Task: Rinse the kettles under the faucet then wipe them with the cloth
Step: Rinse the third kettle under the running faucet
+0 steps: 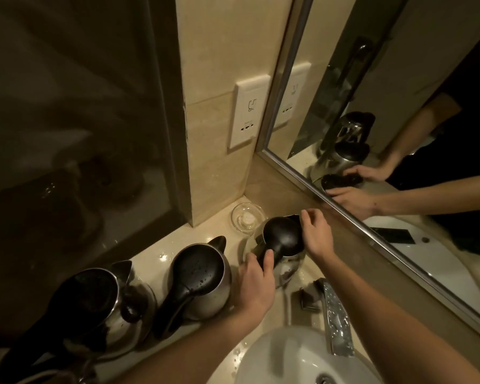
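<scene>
left grip (254,284) holds kettle (284,235) handle (275,252); right grip (316,231) at spout (292,216)

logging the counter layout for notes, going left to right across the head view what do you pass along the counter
left kettle -> middle kettle -> right kettle -> faucet

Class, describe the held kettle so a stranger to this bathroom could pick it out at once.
On the counter left of the sink, three kettles stand in a row toward the mirror. Take the one nearest the mirror, beside the glass dish. Only this kettle is handled: the left hand grips its handle, the right hand is at its lid.
</scene>
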Demonstrator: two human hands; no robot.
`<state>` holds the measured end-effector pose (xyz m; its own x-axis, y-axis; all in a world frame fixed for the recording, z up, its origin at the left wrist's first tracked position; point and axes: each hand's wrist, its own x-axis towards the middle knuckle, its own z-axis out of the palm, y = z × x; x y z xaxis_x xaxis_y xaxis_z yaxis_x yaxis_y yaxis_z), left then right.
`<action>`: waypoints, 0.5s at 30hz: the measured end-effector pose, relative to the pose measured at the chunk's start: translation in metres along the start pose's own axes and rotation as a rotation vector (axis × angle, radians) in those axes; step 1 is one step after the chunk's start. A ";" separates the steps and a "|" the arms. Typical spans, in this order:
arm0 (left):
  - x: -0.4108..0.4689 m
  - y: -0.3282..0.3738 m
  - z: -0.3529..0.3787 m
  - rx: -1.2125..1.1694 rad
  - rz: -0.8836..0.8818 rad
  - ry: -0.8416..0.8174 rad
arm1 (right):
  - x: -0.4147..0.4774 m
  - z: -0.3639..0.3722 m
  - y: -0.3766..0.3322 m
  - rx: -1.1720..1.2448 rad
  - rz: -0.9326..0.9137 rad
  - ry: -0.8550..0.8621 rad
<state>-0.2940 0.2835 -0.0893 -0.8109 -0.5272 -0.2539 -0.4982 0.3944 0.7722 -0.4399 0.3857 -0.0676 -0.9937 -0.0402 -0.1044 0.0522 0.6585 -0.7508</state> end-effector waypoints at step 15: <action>-0.004 -0.002 -0.010 -0.362 -0.123 -0.009 | -0.010 0.006 -0.011 0.679 0.330 -0.281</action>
<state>-0.2868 0.2767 -0.0842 -0.7555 -0.5464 -0.3614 -0.4523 0.0360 0.8911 -0.4302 0.3748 -0.0620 -0.8590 -0.1707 -0.4827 0.4777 0.0720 -0.8756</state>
